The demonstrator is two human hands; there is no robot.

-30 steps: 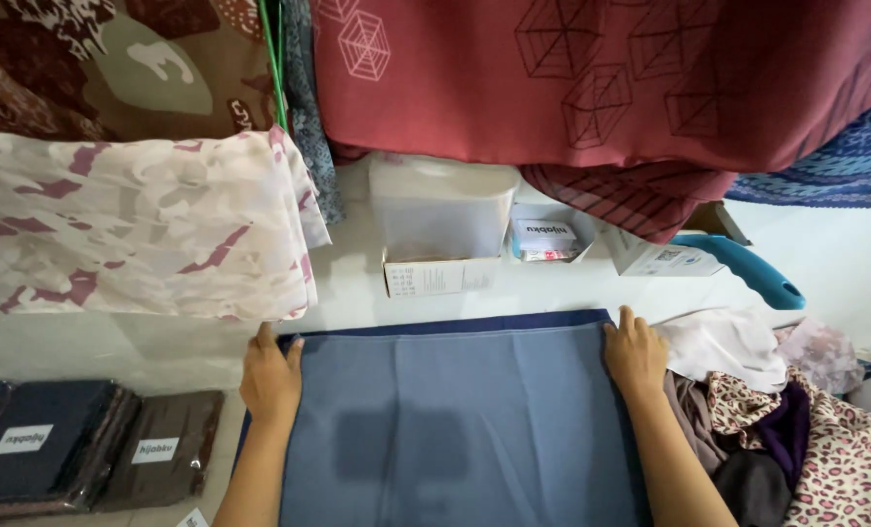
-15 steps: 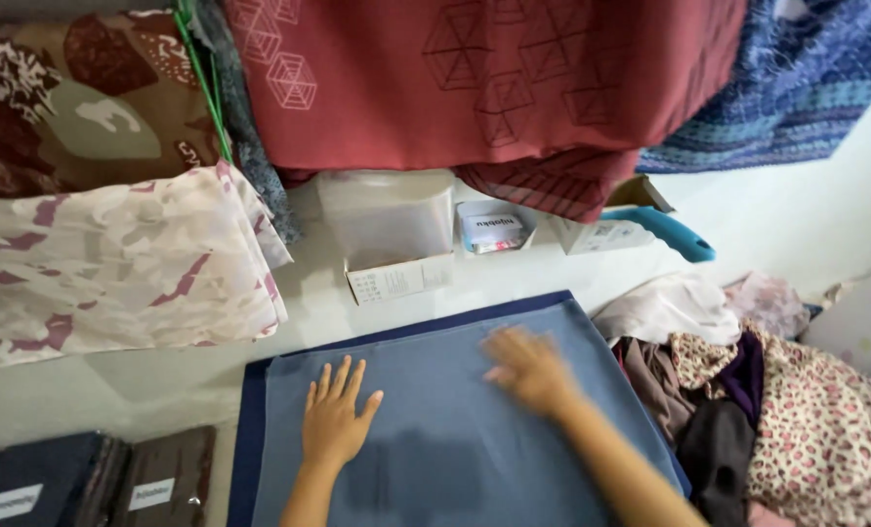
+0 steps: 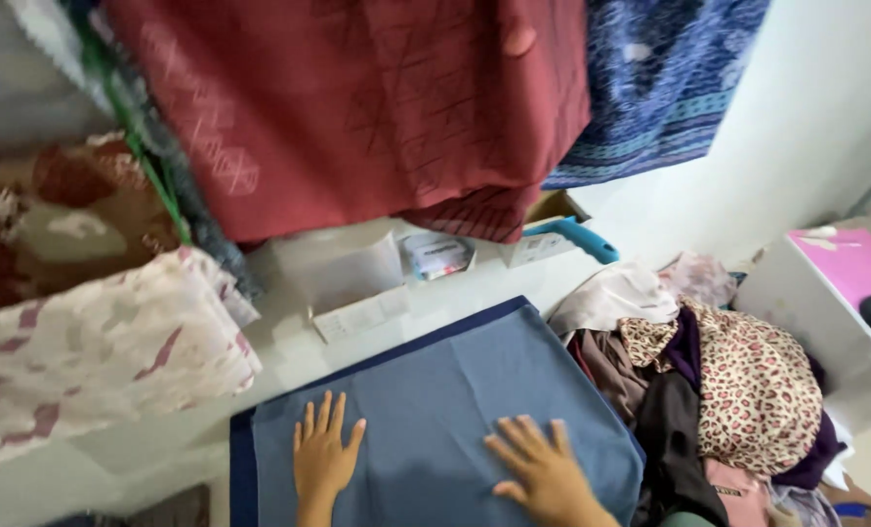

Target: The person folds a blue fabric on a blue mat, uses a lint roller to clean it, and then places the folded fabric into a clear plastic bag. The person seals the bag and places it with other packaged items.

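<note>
A blue cloth with a darker navy edge lies spread flat on the white table. My left hand rests flat on its near left part, fingers spread. My right hand presses flat on the cloth's near right part, fingers apart and pointing left. Neither hand holds anything.
A heap of clothes with a leopard-print piece sits right of the cloth. A pale patterned fabric lies at left. Maroon and blue garments hang above. A clear box, a small packet and a blue handle stand behind.
Both hands have slid from the cloth's far corners toward me, onto its near middle. The view has swung right and tilted, showing more of the clothes heap.
</note>
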